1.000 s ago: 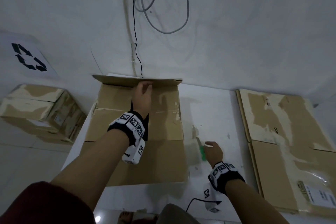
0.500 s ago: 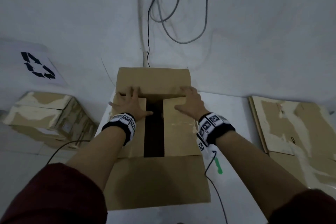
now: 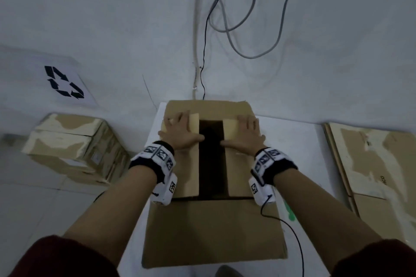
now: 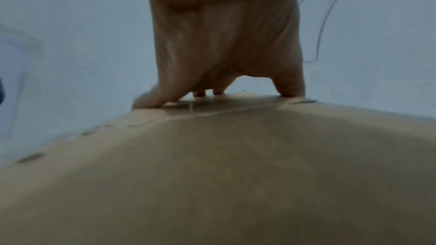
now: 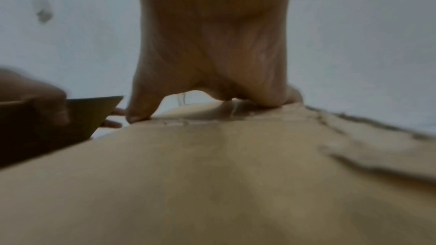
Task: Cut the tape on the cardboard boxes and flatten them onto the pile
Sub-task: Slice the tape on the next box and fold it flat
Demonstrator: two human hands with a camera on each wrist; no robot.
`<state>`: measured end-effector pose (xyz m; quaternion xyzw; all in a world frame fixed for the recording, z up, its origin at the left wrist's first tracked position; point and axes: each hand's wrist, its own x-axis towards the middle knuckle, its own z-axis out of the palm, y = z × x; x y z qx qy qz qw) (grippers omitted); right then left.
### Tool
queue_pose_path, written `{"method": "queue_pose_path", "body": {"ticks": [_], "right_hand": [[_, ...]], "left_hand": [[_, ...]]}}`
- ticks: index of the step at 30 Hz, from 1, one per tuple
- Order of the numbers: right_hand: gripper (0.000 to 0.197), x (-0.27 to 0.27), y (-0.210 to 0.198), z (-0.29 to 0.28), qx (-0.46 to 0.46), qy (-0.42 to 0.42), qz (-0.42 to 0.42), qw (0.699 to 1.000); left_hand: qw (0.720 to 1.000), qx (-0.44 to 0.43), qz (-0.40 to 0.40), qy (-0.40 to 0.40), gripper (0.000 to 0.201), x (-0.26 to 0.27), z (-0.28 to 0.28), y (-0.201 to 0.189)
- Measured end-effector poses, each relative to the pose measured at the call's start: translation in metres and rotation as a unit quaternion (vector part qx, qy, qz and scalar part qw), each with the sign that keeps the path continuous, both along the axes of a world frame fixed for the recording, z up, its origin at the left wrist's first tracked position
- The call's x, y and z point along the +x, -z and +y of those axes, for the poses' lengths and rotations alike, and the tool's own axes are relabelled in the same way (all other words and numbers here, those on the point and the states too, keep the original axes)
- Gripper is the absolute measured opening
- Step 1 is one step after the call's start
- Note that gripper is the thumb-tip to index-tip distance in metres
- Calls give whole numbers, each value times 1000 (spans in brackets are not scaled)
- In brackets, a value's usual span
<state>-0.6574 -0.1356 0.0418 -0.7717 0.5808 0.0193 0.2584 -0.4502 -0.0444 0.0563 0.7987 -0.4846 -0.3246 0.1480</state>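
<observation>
An opened cardboard box (image 3: 213, 227) stands on the white table (image 3: 299, 146), with its near flap lying toward me and a dark gap down the middle. My left hand (image 3: 180, 132) presses flat on the left inner flap (image 4: 212, 174). My right hand (image 3: 245, 135) presses flat on the right inner flap (image 5: 212, 174). Both hands' fingers are spread and straight on the cardboard, reaching the far edge. A green-handled cutter (image 3: 289, 211) lies on the table to the right of the box, partly hidden by my right wrist.
A pile of flattened cardboard (image 3: 373, 164) lies at the right. A taped box (image 3: 72, 146) sits on the floor at the left, below a recycling sign (image 3: 64, 82). Cables (image 3: 247, 29) hang on the wall behind the table.
My right hand left the green cutter on the table and joined the left on the box. Both hands moved outward on the inner flaps, and the dark gap widened.
</observation>
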Motion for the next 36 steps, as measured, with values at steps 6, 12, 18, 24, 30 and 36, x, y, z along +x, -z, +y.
{"method": "queue_pose_path", "body": {"ticks": [6, 12, 18, 24, 30, 36], "right_hand": [[81, -59, -50, 2, 176, 52, -305, 934], [91, -152, -69, 11, 107, 138, -344, 922], [77, -185, -2, 56, -116, 132, -56, 983], [47, -125, 39, 128, -19, 161, -240, 957], [59, -123, 35, 137, 32, 137, -268, 953], [82, -139, 25, 162, 35, -50, -126, 990]], "left_hand": [[941, -127, 312, -26, 58, 53, 51, -50], [967, -177, 158, -96, 44, 119, 107, -35], [973, -20, -229, 8, 49, 91, 126, 13], [987, -81, 107, -90, 97, 37, 122, 55], [933, -91, 333, -101, 83, 36, 116, 74], [944, -97, 296, -109, 80, 45, 117, 87]]}}
